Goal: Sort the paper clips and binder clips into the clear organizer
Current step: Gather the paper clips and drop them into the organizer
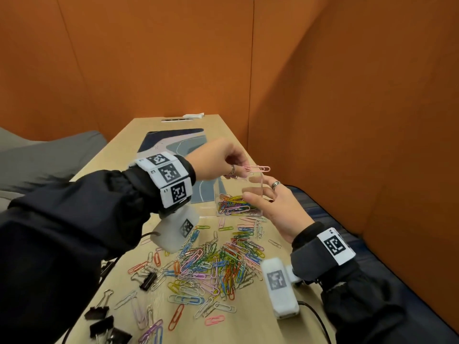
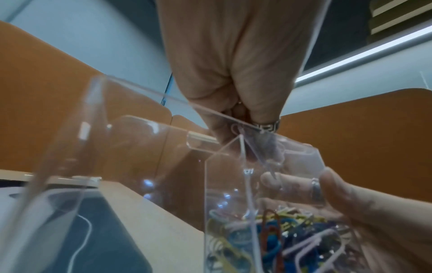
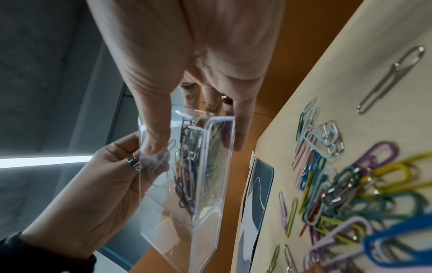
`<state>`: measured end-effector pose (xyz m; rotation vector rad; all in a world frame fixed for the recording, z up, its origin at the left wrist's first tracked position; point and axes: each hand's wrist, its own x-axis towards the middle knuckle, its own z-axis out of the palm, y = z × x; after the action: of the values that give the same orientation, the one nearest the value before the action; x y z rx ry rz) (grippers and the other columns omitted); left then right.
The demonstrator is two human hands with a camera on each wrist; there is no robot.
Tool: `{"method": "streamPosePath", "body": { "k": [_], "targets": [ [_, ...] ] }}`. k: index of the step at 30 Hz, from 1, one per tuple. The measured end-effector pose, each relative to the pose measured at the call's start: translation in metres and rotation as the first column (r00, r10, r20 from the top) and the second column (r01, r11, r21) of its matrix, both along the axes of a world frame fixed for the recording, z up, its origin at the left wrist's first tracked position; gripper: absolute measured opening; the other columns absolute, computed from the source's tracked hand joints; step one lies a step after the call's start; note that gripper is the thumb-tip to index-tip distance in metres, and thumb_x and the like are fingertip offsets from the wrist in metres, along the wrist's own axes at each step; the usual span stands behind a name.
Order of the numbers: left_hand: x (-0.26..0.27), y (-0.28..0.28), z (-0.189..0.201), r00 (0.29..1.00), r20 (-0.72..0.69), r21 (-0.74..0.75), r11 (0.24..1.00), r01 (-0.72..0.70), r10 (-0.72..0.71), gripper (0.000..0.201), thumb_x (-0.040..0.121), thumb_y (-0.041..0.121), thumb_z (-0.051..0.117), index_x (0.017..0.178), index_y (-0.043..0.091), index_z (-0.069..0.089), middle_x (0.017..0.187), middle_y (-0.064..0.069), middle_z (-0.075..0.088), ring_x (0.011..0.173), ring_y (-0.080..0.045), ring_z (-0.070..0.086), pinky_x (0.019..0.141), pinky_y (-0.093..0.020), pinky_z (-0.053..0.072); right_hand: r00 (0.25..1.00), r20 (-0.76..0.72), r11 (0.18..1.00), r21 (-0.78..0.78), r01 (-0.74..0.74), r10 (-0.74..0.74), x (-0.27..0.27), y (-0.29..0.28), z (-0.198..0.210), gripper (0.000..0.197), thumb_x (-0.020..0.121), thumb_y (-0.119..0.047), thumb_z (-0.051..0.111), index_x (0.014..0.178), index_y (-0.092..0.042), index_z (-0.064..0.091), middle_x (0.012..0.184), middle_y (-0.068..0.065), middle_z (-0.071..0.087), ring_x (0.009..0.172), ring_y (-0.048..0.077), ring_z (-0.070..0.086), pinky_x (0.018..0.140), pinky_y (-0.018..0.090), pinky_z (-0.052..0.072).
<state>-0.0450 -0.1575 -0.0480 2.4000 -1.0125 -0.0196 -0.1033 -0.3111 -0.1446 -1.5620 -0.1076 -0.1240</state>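
Note:
My left hand pinches a pink paper clip just above the open top of the clear organizer. My right hand grips the organizer's near compartment, thumb on the front wall and fingers behind it. Several coloured paper clips lie inside that compartment. A loose pile of paper clips covers the table in front. Black binder clips lie at the front left. The left wrist view shows the left hand over the organizer. The right wrist view shows the right hand round the organizer.
A patterned mat lies under and behind the organizer. Orange partition walls close in the far end and the right side. The table's right edge runs close to my right wrist. A white cloth sits at the far end.

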Motion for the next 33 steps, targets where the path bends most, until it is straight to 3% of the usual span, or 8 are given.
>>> {"method": "streamPosePath", "body": {
  "k": [4, 8, 12, 17, 23, 27, 30, 33],
  "targets": [
    [0.0007, 0.0057, -0.0037, 0.999, -0.026, -0.019, 1.000, -0.018, 0.018, 0.008, 0.079, 0.011, 0.074, 0.081, 0.017, 0.068, 0.070, 0.003, 0.067, 0.054, 0.005, 0.057, 0.058, -0.009, 0.045, 1.000, 0.012, 1.000, 0.004, 0.010, -0.010, 0.0016, -0.0017, -0.0008, 0.039, 0.078, -0.016, 0.073, 0.112, -0.024, 0.055, 0.110, 0.007, 0.069, 0.107, 0.024, 0.064, 0.098, 0.051, 0.047],
    [0.0002, 0.0101, -0.0003, 0.998, -0.054, 0.024, 0.999, -0.021, 0.022, 0.005, 0.080, 0.012, 0.073, 0.085, 0.014, 0.072, 0.079, -0.011, 0.073, 0.067, -0.012, 0.064, 0.068, -0.021, 0.052, 1.000, 0.014, 1.000, 0.025, 0.003, -0.004, 0.0023, -0.0026, -0.0015, 0.039, 0.077, -0.016, 0.074, 0.110, -0.026, 0.056, 0.109, 0.008, 0.069, 0.107, 0.026, 0.064, 0.098, 0.052, 0.047],
    [-0.0002, 0.0070, 0.0017, 0.998, -0.060, 0.109, 0.994, -0.027, 0.034, 0.005, 0.084, 0.021, 0.069, 0.087, 0.021, 0.072, 0.080, -0.002, 0.073, 0.067, -0.003, 0.059, 0.059, -0.007, 0.042, 1.000, 0.014, 1.000, 0.015, 0.002, -0.002, 0.0030, -0.0028, -0.0011, 0.044, 0.076, -0.020, 0.075, 0.114, -0.025, 0.055, 0.110, 0.005, 0.069, 0.106, 0.023, 0.065, 0.099, 0.052, 0.047],
    [0.0026, 0.0033, 0.0029, 0.998, -0.007, 0.204, 0.977, -0.059, 0.062, 0.010, 0.083, 0.030, 0.069, 0.087, 0.021, 0.073, 0.067, 0.008, 0.066, 0.056, 0.001, 0.054, 0.056, -0.009, 0.041, 1.000, 0.012, 1.000, 0.017, -0.001, 0.001, 0.0023, -0.0031, -0.0001, 0.056, 0.074, -0.021, 0.075, 0.124, -0.019, 0.051, 0.110, 0.003, 0.070, 0.104, 0.020, 0.065, 0.098, 0.051, 0.048],
    [0.0032, 0.0049, 0.0006, 0.998, 0.010, 0.097, 0.993, -0.061, 0.060, 0.008, 0.077, 0.024, 0.076, 0.079, 0.020, 0.069, 0.066, 0.006, 0.068, 0.053, 0.002, 0.055, 0.053, -0.010, 0.041, 0.999, 0.036, 1.000, -0.008, 0.004, -0.004, 0.0007, -0.0037, 0.0011, 0.044, 0.072, -0.022, 0.076, 0.112, -0.023, 0.057, 0.106, 0.004, 0.071, 0.103, 0.021, 0.066, 0.097, 0.052, 0.048],
    [0.0049, 0.0053, -0.0035, 0.998, -0.030, 0.031, 0.998, -0.055, 0.056, 0.016, 0.084, 0.031, 0.067, 0.081, 0.016, 0.073, 0.074, 0.004, 0.072, 0.063, -0.008, 0.060, 0.064, -0.023, 0.048, 0.999, 0.032, 1.000, 0.004, 0.007, -0.007, 0.0013, -0.0040, 0.0007, 0.049, 0.066, -0.028, 0.077, 0.111, -0.024, 0.057, 0.105, 0.004, 0.071, 0.104, 0.026, 0.066, 0.095, 0.055, 0.048],
    [0.0036, 0.0063, -0.0040, 0.994, -0.098, 0.063, 0.997, -0.043, 0.049, 0.028, 0.089, 0.041, 0.057, 0.080, 0.020, 0.072, 0.074, 0.010, 0.070, 0.064, -0.003, 0.061, 0.064, -0.013, 0.046, 1.000, 0.027, 1.000, 0.016, 0.012, -0.012, 0.0014, -0.0057, 0.0014, 0.049, 0.065, -0.030, 0.076, 0.110, -0.025, 0.057, 0.106, 0.005, 0.071, 0.101, 0.024, 0.067, 0.096, 0.053, 0.048],
    [0.0029, 0.0080, -0.0027, 0.995, -0.058, -0.044, 0.995, -0.089, 0.086, 0.036, 0.092, 0.043, 0.049, 0.094, 0.016, 0.072, 0.086, 0.007, 0.070, 0.079, -0.009, 0.063, 0.072, -0.015, 0.047, 0.999, 0.025, 0.999, 0.034, 0.039, -0.040, 0.0022, -0.0077, 0.0016, 0.050, 0.064, -0.036, 0.076, 0.109, -0.026, 0.057, 0.109, 0.006, 0.069, 0.102, 0.025, 0.066, 0.097, 0.053, 0.048]
  ]
}}
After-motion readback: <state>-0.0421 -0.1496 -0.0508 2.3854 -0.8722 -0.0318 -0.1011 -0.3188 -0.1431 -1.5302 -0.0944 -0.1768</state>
